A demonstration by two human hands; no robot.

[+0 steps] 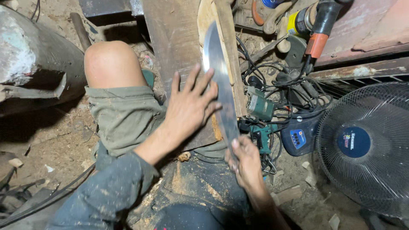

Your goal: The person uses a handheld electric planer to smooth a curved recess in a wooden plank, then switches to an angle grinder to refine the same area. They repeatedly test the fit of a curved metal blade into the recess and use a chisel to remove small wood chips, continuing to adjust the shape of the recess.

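The person sits low on the dusty floor, one bare knee (111, 64) drawn up, and works a long, curved, bright steel blade (219, 85) laid along the edge of a pale wooden slab (228, 51) that leans on a dark, worn plank (177, 47). The left hand (189, 106) lies flat with its fingers spread wide, the tips pressing on the blade's side, which looks meant to pin it against the wood. The right hand (245, 159) is closed around the blade's lower end (whether there is a handle there I cannot tell, as the fist hides it), so the steel is steadied at both ends.

To the right sits a tangle of black cables around a small green power tool (260, 106). Beside it stands a black floor fan (366, 145) with a round blue badge at its hub and a blue control panel on its base. Farther up lies a cylinder with a yellow label (298, 21), next to an orange-and-black grinder (319, 30).
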